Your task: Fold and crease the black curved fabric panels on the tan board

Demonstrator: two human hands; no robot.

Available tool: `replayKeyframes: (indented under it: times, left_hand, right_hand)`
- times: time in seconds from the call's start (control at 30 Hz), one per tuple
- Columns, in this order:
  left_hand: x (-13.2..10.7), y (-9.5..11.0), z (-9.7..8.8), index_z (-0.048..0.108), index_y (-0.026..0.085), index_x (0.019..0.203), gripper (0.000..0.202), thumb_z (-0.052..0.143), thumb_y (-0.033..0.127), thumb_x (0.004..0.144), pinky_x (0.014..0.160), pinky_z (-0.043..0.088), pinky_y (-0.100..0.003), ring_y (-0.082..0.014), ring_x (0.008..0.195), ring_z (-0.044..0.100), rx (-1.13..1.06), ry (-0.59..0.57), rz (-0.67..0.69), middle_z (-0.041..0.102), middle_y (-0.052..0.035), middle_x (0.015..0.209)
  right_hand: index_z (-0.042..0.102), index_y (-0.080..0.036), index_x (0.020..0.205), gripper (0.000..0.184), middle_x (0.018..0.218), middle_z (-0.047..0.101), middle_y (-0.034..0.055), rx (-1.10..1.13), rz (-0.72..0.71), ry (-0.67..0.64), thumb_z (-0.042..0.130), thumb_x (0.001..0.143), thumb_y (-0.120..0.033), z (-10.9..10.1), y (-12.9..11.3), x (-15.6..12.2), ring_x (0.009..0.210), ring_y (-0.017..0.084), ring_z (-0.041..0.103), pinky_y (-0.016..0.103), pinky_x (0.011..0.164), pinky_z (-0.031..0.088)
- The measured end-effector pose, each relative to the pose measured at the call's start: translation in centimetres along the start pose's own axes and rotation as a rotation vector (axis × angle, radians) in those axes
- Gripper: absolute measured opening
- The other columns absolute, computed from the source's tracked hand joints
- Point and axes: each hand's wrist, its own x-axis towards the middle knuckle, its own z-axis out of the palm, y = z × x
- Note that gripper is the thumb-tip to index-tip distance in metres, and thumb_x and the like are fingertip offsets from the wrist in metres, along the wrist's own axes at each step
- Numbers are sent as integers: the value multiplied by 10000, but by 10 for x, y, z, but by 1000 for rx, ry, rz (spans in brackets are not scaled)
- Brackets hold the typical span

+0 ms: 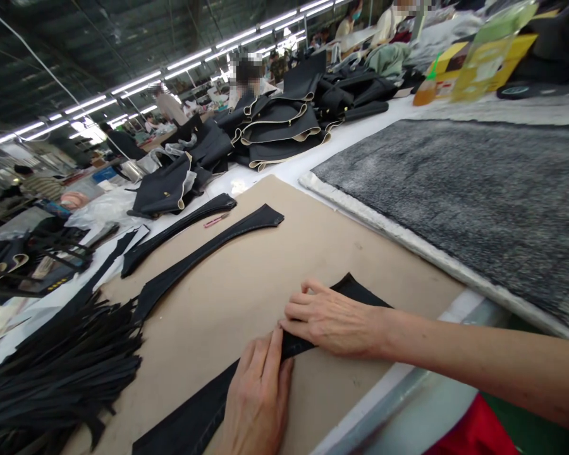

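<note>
Left hand (258, 385) and right hand (334, 318), fingertips meeting, press on a black strip (183, 411); pinching, I cannot tell. Beneath them it seems light, soft, best held by edges.

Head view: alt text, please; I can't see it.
Left hand and right hand meet on a long, black, leather-like strip on a flat tan surface; a curved black strip lies beyond, with a heap of thin black strips at picture left.
</note>
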Motion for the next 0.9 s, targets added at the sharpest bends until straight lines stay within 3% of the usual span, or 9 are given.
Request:
replayKeyframes:
  times: [0.1,0.3,0.57,0.77,0.9]
  left_hand:
    - [-1,-3,-2,431,113,1353,391,436,198,971,803,533,-338,-221,913,581,-13,-15,-17,616,-102,1018]
    - [7,-2,0,455,156,1361,398,451,230,970,759,536,-336,-206,849,570,8,-88,-57,592,-72,942]
    - [11,-2,0,491,171,1336,385,470,244,958,727,541,-339,-212,840,566,115,-133,-39,574,-74,950]
    - [24,6,3,575,106,1155,285,393,236,977,759,544,-381,-230,888,575,81,-36,-10,584,-113,1031]
    - [35,12,7,513,127,1256,317,410,204,966,766,542,-387,-229,876,578,87,-75,-19,597,-97,1013]
  right_hand:
    - [584,-135,971,49,865,558,32,-15,46,32,536,963,-127,-5,11,-6,829,190,466,354,793,305]
    - [589,-147,821,140,851,556,38,-34,70,24,554,957,-142,-10,31,-26,810,189,451,337,770,316]
    - [600,-120,1080,157,977,575,74,-7,63,17,488,970,-125,-1,30,-41,894,206,483,358,819,341]
    - [552,-133,1200,274,1071,569,91,62,102,-2,481,939,-87,-4,28,-49,995,213,508,380,900,334]
    - [540,-131,1226,339,1080,571,82,62,108,4,515,894,-66,-4,27,-51,1012,207,509,385,909,338]
